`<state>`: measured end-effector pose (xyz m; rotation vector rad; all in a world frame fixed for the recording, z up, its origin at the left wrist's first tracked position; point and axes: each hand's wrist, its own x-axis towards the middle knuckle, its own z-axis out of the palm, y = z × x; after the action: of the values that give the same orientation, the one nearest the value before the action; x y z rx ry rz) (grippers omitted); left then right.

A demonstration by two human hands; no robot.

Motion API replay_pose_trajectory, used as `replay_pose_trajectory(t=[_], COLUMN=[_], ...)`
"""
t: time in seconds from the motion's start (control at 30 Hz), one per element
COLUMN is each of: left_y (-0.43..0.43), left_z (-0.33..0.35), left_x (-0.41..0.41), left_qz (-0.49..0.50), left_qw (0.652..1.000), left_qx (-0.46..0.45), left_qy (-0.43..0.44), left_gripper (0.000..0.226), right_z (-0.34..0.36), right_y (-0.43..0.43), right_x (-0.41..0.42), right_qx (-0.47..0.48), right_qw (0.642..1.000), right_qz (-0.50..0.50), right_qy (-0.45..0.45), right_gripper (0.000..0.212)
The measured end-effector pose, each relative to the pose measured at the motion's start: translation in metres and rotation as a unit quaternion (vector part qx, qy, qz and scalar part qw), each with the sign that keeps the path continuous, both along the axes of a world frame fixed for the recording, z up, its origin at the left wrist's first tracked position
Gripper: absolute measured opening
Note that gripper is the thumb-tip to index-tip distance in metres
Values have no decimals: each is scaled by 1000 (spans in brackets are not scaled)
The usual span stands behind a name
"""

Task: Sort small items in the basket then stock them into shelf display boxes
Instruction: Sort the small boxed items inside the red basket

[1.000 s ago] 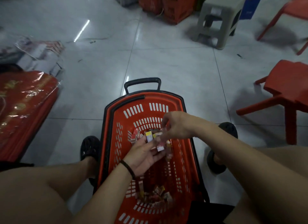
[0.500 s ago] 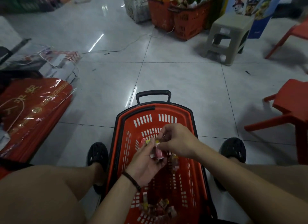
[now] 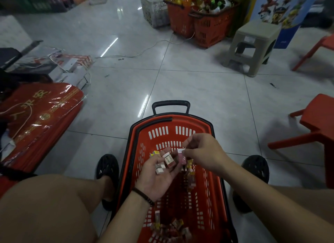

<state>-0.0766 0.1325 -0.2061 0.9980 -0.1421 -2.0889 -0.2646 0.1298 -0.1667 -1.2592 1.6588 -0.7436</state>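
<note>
Your right hand (image 3: 202,152) has drawn a little off to the side of your left hand (image 3: 155,175) since half a second ago, and your gaze has lifted to take in more of the shop floor (image 3: 180,83).

Seated over the red basket (image 3: 207,188), you hold your left hand palm-up, fingers curled round a clutch of small boxes (image 3: 169,161) stacked towards the fingertips. Your right hand pinches a pink pack (image 3: 182,157) by its upper end, just beside that stack. Both hands hang above the far half of the basket. More loose items (image 3: 169,230) lie heaped at the near end of its bottom.

Sorting looks to be well short of done, and no display box is in view.

The risk sits in the left palm. It looks near full, and the boxes ride high on the fingers. Pushing one more in, or tipping the wrist, could send them sliding back into the unsorted heap. The pink pack, pinched only at its end, could also twist free.
</note>
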Motion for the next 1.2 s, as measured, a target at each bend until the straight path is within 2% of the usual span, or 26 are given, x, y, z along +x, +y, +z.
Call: replay_pose_trajectory(t=[0.07,0.17,0.3,0.37,0.47,0.53,0.63,0.8,0.93,1.0,1.03,1.1,1.13,1.17,1.2], left_y=[2,5,7,8,9,7,3,-20,-45,-62,-72,-92,-100,-107,-111], left_z=[0,1,5,9,13,13,18,30,42,53,58,65,67,67,65], left_x=[0,1,-1,-3,-4,-2,0,9,26,39,46,62,70,77,82], left_qz=[-5,-15,-28,-19,4,13,3,-33,-121,-206,-257,-352,-382,-403,-420], left_qw=[1000,1000,999,1000,1000,1000,999,997,983,949,911,791,741,722,739], left_qx=[-6,-16,-27,-21,-19,-24,-31,-57,-77,-124,-162,-241,-268,-268,-237], left_qy=[-1,0,-6,-3,3,-4,-24,-49,-116,-205,-280,-438,-483,-494,-470], left_gripper=[60,62,58,56,59,60,57,64,51,42,33,16,12,11,11], right_z=[-3,-4,-2,-5,-13,-15,-13,-6,-2,-1,0,-4,-10,-16,-25], right_y=[1,0,-3,-2,-1,-2,-3,-15,-28,-33,-36,-44,-50,-55,-58], right_x=[1,2,6,10,19,24,27,32,38,40,41,38,36,36,35], right_qx=[-2,2,31,28,11,3,13,46,58,59,56,53,60,75,98], right_qw=[1000,1000,996,998,999,997,999,993,981,976,977,982,984,983,980], right_qz=[-7,-9,-8,7,15,28,36,2,-18,-32,-42,-60,-62,-63,-68], right_qy=[31,27,-82,-49,49,72,28,-104,-183,-206,-202,-172,-158,-153,-160], right_gripper=[12,9,8,7,3,10,16,14,12,14,15,17,18,20,21])
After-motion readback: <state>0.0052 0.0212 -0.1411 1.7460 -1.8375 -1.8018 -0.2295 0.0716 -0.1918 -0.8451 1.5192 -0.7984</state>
